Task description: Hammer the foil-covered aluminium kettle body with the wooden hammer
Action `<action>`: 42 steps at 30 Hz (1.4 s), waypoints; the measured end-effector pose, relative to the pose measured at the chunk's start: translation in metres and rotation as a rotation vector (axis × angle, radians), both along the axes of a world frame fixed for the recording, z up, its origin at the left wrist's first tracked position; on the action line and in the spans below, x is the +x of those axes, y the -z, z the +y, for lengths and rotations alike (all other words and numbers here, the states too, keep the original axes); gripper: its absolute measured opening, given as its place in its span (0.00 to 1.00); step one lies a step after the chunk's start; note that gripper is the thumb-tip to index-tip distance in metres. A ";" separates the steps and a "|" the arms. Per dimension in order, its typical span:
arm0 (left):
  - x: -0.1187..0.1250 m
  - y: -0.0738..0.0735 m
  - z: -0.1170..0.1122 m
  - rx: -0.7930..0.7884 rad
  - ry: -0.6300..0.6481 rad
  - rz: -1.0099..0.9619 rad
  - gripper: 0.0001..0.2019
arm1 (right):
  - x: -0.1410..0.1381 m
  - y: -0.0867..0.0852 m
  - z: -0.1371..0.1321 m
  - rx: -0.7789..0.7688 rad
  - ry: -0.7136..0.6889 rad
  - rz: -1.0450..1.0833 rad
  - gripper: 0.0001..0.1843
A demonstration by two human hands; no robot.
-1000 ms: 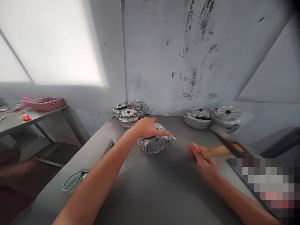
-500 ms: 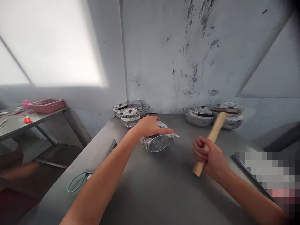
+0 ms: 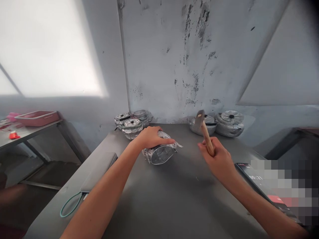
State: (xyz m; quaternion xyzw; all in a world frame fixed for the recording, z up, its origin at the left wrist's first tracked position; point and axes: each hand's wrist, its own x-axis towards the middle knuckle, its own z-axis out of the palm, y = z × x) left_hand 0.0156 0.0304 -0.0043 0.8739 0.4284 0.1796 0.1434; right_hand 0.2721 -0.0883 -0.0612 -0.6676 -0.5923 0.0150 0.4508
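**Hammer swings in toward the pot**

Since half a second ago the hammer (image 3: pixel 205 136) has tipped over. Its head was out at 1 o'clock over the back pots (image 3: pixel 229 122); now the handle leans to 11 o'clock and the head points in toward the middle of the table (image 3: pixel 159 202). The right hand (image 3: pixel 219 161) has slid inward with it. The left hand (image 3: pixel 151 137) hasn't budged.

That left hand lies palm-down on the pot (image 3: pixel 159 153), fingers stretched flat over the top, pinning it. The pot is on its side in the middle of the table, its axis running 12 to 6 with the open mouth facing 6 o'clock, toward the person. A small lug sticks out at its 3 o'clock side.

The right hand is a closed fist round the lower handle, knuckles left. It sits at the pot's 3 o'clock, near but apart, with bare table between. The hammer head hangs at the pot's 2 o'clock, raised and not touching. So the left hand is on the pot, and the right hand stands off to the side.
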 end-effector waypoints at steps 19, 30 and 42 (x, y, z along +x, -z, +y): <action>0.000 -0.001 -0.001 -0.007 -0.025 -0.009 0.40 | 0.006 0.010 0.000 -0.053 0.128 -0.577 0.17; 0.005 -0.002 -0.007 -0.001 -0.030 0.019 0.45 | -0.002 0.022 -0.001 -0.173 0.008 -0.670 0.15; 0.005 0.000 -0.004 0.007 -0.027 0.004 0.45 | -0.013 0.033 -0.001 -0.091 -0.111 -0.640 0.21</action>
